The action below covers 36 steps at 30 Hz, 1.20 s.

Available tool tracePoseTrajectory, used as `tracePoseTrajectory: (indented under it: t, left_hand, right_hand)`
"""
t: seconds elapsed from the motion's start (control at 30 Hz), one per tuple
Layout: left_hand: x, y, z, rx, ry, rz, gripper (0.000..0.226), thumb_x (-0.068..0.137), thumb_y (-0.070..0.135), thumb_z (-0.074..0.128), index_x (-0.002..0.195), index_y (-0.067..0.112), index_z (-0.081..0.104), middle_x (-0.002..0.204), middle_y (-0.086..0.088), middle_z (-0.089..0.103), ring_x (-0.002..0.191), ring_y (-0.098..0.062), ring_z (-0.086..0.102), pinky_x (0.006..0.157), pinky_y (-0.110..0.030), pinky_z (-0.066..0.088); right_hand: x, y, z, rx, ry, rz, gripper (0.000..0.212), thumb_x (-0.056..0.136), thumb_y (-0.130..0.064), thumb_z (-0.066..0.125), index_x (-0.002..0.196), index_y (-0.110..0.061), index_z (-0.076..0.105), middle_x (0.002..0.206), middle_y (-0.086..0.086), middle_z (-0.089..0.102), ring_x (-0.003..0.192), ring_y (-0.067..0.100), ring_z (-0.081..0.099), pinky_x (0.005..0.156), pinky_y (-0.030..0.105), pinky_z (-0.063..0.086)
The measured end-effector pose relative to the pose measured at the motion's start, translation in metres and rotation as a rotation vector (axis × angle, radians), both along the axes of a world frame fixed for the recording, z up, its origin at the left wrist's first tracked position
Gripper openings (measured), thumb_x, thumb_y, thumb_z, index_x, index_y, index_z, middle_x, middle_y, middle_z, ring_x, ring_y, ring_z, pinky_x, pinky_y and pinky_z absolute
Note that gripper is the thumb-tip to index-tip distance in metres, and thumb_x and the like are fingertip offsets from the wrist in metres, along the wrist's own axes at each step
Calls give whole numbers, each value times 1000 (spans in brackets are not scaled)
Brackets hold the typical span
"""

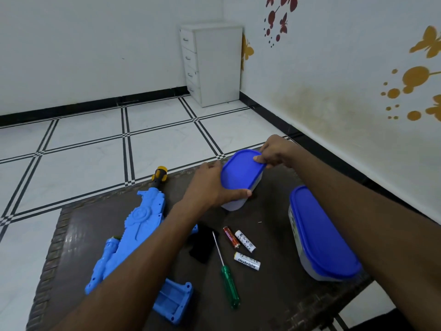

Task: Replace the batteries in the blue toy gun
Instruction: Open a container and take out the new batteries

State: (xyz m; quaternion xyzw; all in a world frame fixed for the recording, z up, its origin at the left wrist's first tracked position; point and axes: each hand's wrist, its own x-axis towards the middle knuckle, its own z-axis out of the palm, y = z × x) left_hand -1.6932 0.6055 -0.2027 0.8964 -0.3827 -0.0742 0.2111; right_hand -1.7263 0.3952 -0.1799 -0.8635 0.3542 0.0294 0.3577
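The blue toy gun (136,225) lies on the dark table (274,295) at the left, its yellow-tipped muzzle pointing away from me. Three loose batteries sit mid-table: a red one (231,237) and two white ones (245,240) (247,260). A green-handled screwdriver (228,275) lies next to them, and a black cover piece (201,244) rests by the gun. My left hand (210,185) grips the side of a small blue-lidded container (241,173) at the table's far side. My right hand (274,151) pinches the far edge of its lid.
A larger blue-lidded container (322,232) stands at the right of the table, under my right forearm. Beyond the table lies white tiled floor, with a white drawer cabinet (212,63) in the room's corner. A wall runs along the right.
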Motion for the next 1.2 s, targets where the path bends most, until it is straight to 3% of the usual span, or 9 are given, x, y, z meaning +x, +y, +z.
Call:
tracePoseTrajectory:
  t: [0.13,0.3,0.43,0.6,0.73,0.83,0.9,1.07,1.2]
  left_hand:
    - [-7,-15,-5,41,59,40,74,70,67,69,117,13,48,112,-4,55,90,-15,47,65,-25,36]
    - [-9,-23,-5,73,3,114,63,69,66,70,99,16,48,97,-3,57,83,-17,51,65,-28,39]
    - [-11,-26,3,150,-30,109,60,72,66,69,94,15,46,91,-4,56,80,-17,52,67,-29,41]
    - [-18,-19,-3,147,-228,110,71,76,71,56,108,7,53,99,-9,56,84,-23,56,69,-32,48]
    - [-24,-24,-6,185,-365,67,89,84,72,43,136,0,41,124,-16,53,101,-28,58,72,-33,42]
    - [-27,-27,-9,191,-364,69,96,86,73,33,143,-4,30,124,-17,55,98,-27,59,71,-33,43]
    - [-26,-26,-11,126,-324,94,94,87,73,29,142,-3,32,118,-16,58,95,-29,60,73,-35,45]
    - [-18,-24,-3,-173,-186,32,54,94,59,29,101,13,56,86,-9,64,73,-26,58,68,-36,46]
    - [-11,-15,5,-345,39,91,49,98,54,30,75,20,56,69,-3,59,63,-21,56,61,-33,46]
  right_hand:
    - [4,9,14,-82,101,6,44,77,-32,82,71,-3,49,60,10,55,53,19,53,53,26,43]
    - [6,17,9,-365,170,80,55,76,-46,78,100,-3,53,90,9,57,95,26,59,73,31,41]
    - [7,22,15,-463,94,102,54,75,-47,79,96,-7,48,101,10,57,91,24,52,71,31,38]
    - [3,15,6,-133,-105,-12,49,70,-41,83,75,-11,45,84,8,55,71,20,54,58,30,43]
    - [-12,10,0,19,-178,-134,49,73,-32,83,99,2,58,80,11,65,55,15,61,53,26,52]
    - [-13,15,6,131,-249,-139,47,80,-21,78,110,4,53,93,13,61,65,16,62,42,19,48]
    - [-9,19,6,146,-347,-138,41,82,-24,73,108,1,53,100,13,60,79,21,64,50,24,52]
    - [-15,37,-8,120,-497,-237,59,98,-58,28,96,-9,61,92,6,63,91,28,63,84,42,52]
    - [-28,33,-19,-191,-376,-251,37,98,-37,47,118,-7,53,114,10,57,98,24,54,75,29,36]
